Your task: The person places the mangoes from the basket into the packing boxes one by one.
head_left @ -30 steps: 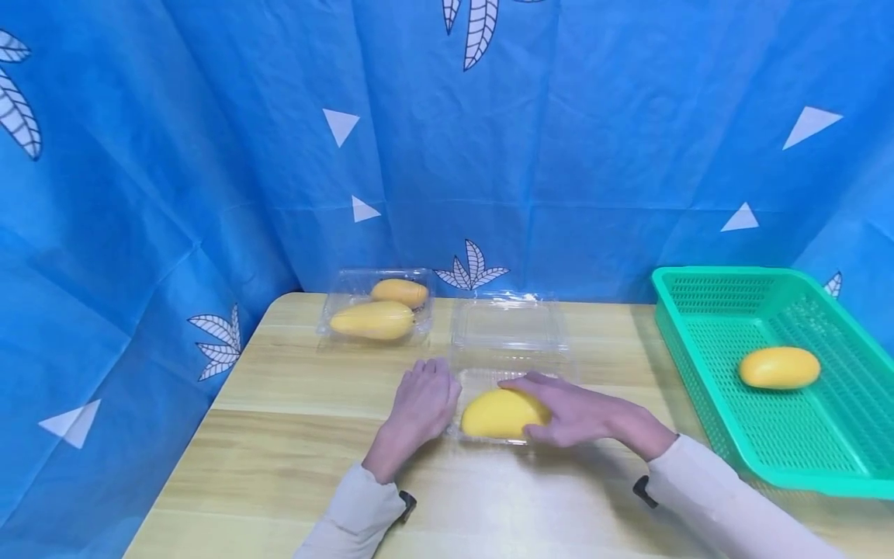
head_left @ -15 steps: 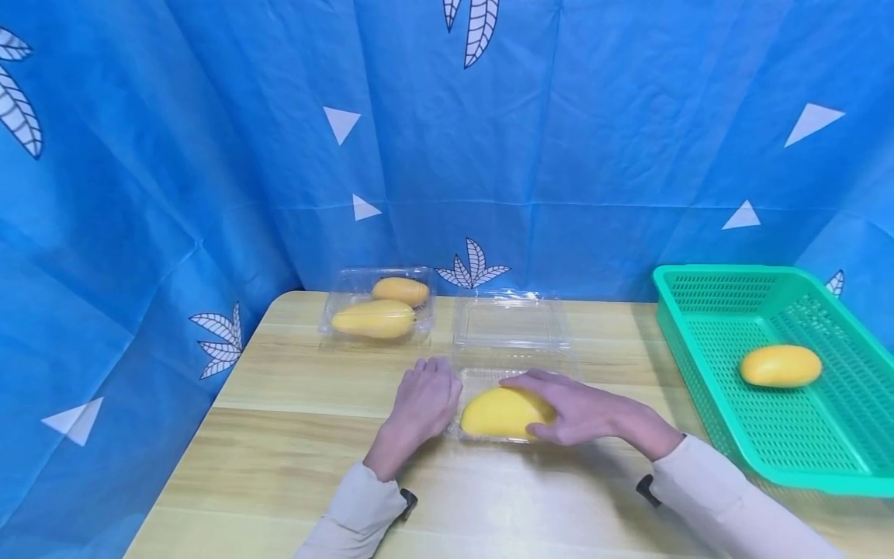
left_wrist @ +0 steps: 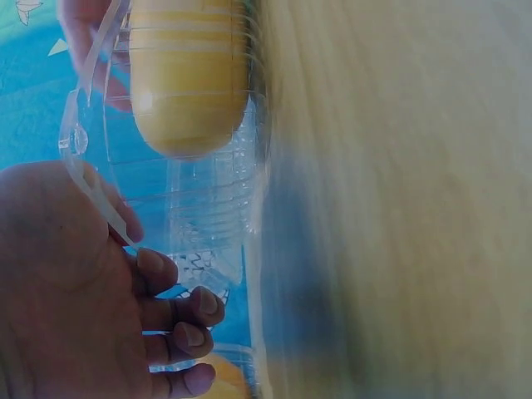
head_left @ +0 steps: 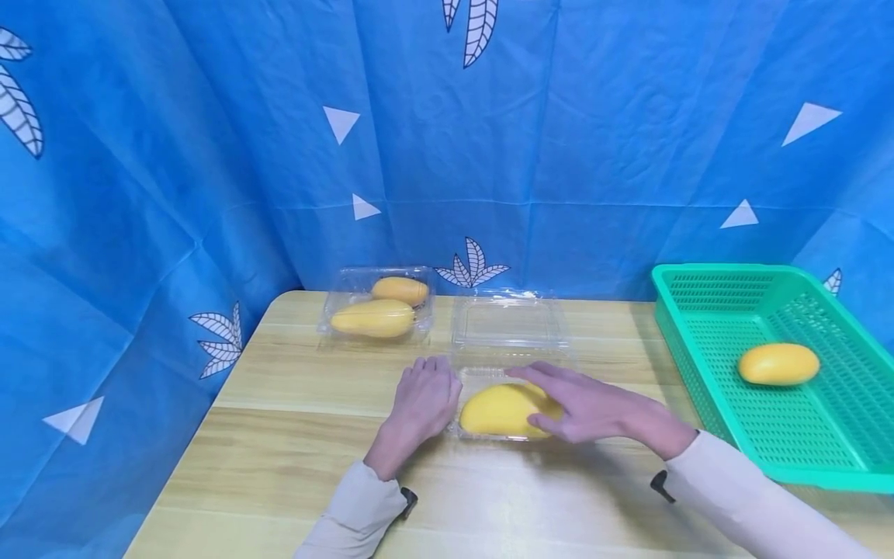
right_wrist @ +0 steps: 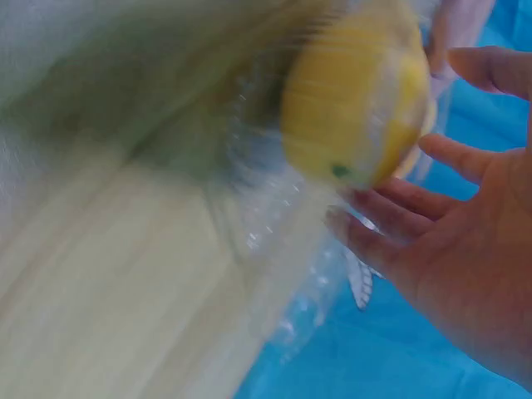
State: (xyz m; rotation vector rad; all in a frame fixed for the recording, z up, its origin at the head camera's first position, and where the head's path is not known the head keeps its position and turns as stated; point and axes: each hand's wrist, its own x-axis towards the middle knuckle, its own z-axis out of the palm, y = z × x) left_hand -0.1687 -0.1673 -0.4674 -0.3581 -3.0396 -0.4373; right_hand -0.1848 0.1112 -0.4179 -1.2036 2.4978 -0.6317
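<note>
Left wrist view: left hand (left_wrist: 83,278) pinches clear box (left_wrist: 73,137) (head view hides fingertips (left_wrist: 152,261)); right hand (right_wrist: 470,245) spreads wide.

Head looks down; wrist close-ups share mango (head_left: 494,411)

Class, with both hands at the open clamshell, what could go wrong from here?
A tug by the left hand, gripping the clamshell by its rim, might tip it. The right hand, spread at the mango, could nudge it. With the lid open, the mango could roll out.

Blue cloth (head_left: 601,140) hangs behind the wooden table (head_left: 279,458).
</note>
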